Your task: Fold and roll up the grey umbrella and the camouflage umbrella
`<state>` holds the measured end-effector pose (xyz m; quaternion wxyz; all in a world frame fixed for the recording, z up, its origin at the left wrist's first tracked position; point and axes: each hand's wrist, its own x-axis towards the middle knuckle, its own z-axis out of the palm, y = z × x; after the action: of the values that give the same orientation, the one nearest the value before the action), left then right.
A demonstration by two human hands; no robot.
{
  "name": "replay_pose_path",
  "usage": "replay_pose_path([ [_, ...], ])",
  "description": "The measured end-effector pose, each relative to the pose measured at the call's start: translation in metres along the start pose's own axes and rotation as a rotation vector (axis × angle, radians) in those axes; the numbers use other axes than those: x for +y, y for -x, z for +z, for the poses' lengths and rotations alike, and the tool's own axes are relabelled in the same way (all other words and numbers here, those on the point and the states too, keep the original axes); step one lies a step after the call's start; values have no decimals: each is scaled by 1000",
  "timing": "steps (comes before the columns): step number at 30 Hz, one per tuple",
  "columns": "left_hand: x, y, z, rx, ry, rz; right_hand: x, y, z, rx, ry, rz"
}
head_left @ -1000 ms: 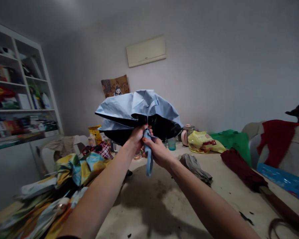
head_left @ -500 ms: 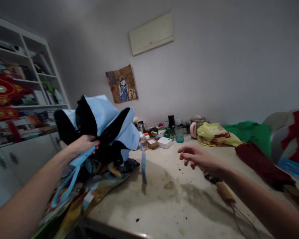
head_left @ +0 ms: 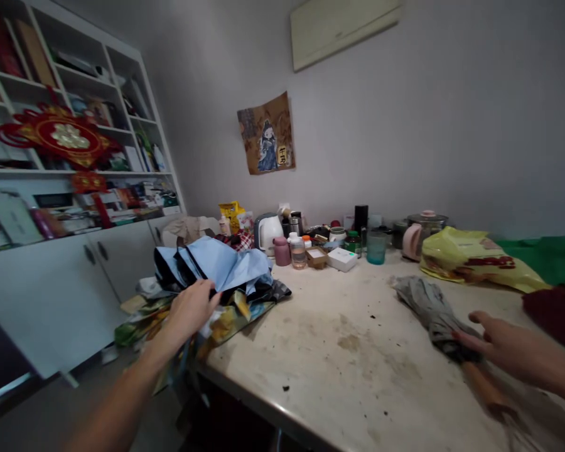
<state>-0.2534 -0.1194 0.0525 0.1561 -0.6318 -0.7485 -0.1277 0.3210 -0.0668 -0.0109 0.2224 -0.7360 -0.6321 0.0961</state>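
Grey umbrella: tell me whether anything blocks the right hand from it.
Nothing visible blocks the right hand from the grey umbrella; the fingers are close to its handle. The yellow bag lies farther back.

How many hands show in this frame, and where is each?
2: the left hand at the light blue umbrella, and the right hand at the grey umbrella on the table.

My left hand (head_left: 193, 309) reaches forward at the end of an extended arm, palm down, fingers loosely bent. My right hand (head_left: 508, 345) comes in from the side, thumb and fingers parted (its forearm runs out of view).
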Motion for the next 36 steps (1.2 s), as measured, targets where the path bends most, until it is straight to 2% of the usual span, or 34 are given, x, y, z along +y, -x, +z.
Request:
replay_pose_path([
  [3,51,9,0,-116,275,214,10,6,16,-184,109,46],
  [6,106,15,8,-254,510,391,1,20,23,-240,134,72],
  [10,170,17,16,-431,678,576,-10,31,24,-158,28,119],
  [14,222,16,24,-636,819,709,-17,39,18,-83,-193,199],
  [16,245,13,31,-764,986,678,-26,46,14,-92,-312,172],
  [18,267,7,38,-852,1216,514,-42,53,11,-122,-533,103],
  [21,295,-5,45,-766,1508,252,-71,62,11,-194,-936,-51],
  [22,301,-10,47,-724,1559,210,-81,63,12,-221,-993,-102],
  [24,308,-18,51,-672,1608,166,-95,59,16,-229,-927,-202],
  [25,307,-22,53,-659,1621,153,-100,55,19,-198,-841,-271],
  [28,297,-30,56,-635,1716,103,-108,38,28,3,-509,-507],
  [29,292,-32,54,-631,1766,93,-108,32,31,48,-405,-532],
  [31,279,-35,48,-595,1893,87,-108,23,38,54,-221,-429],
  [34,260,-40,32,-488,2302,101,-103,18,49,-43,-1,-222],
  [36,249,-41,23,-468,2567,106,-101,17,55,-74,52,-215],
])
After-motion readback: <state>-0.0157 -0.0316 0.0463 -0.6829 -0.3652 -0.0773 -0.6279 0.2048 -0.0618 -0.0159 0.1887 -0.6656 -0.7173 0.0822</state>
